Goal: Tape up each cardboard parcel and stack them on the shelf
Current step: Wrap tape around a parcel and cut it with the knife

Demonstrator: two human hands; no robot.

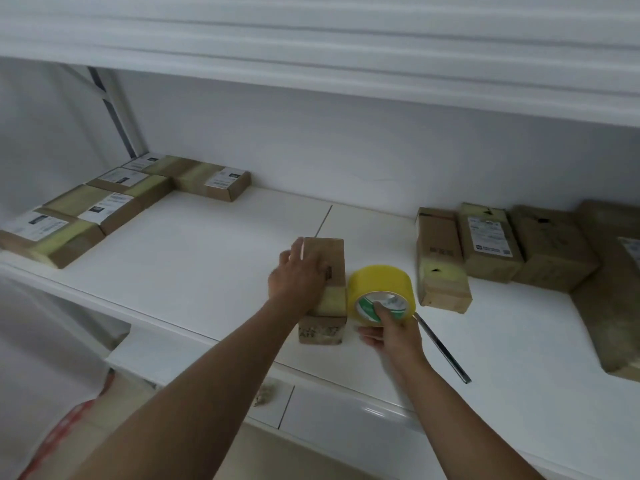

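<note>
Beside the parcel under left fingers, right fingers apparently hook the tape roll.

Only one view is showing here, a wide-angle camera on the person's head. It is looking forward and down, from close above, at the white shelf. Both forearms are reaching in from the bottom edge. The upper shelf is bending across the top.

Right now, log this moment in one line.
left hand: presses brown cardboard parcel | right hand: grips yellow tape roll | phase: taping
</note>
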